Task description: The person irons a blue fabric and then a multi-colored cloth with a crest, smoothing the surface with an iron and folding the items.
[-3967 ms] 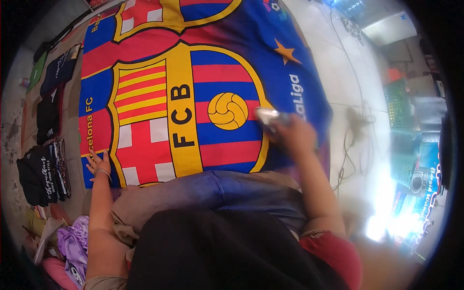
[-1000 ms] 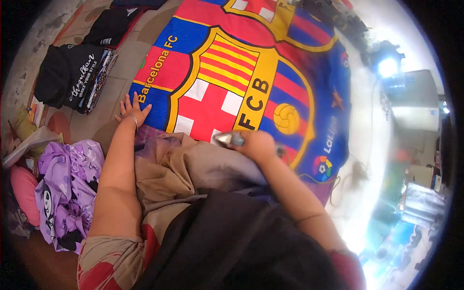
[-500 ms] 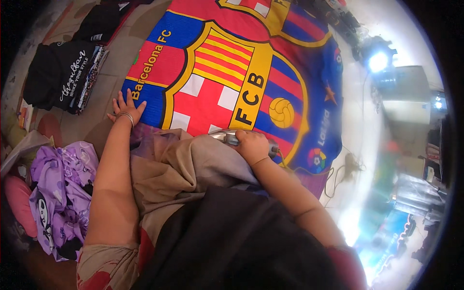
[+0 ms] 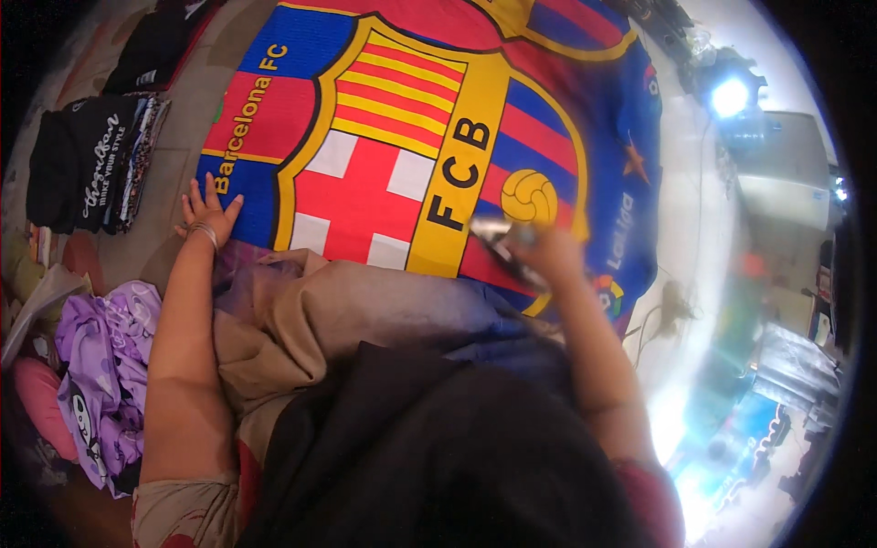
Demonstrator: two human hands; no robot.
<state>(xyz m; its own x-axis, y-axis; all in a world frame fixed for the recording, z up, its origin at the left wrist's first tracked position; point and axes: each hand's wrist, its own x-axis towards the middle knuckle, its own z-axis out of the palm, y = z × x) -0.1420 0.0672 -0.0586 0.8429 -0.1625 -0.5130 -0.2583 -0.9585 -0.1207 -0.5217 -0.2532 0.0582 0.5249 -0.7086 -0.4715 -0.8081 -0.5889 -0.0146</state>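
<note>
A large cloth (image 4: 375, 196) printed with a red, blue and yellow shield crest lies spread out in front of me. Fingers spread, my left hand (image 4: 210, 219) rests flat on its left edge, a thin bracelet at the wrist. My right hand (image 4: 551, 254) is closed round the handle of a silver clothes iron (image 4: 491, 228), which is on or just over the crest's right half, below the yellow ball print. Motion blurs the iron and this hand, so contact with the cloth cannot be told. Brown cloth (image 4: 315, 301) covers my lap at the near edge.
A stack of folded dark clothes (image 4: 96, 169) sits on the tiled floor at the left. Nearer me lies crumpled purple printed fabric (image 4: 110, 374) beside a pink item (image 4: 41, 402). A thin cord (image 4: 644, 329) runs along the right. A bright lamp (image 4: 729, 96) shines at far right.
My right hand has carried the iron from the cloth's near edge to the right and farther out over the crest. The left hand keeps its place on the cloth's left edge. The view has shifted slightly.
</note>
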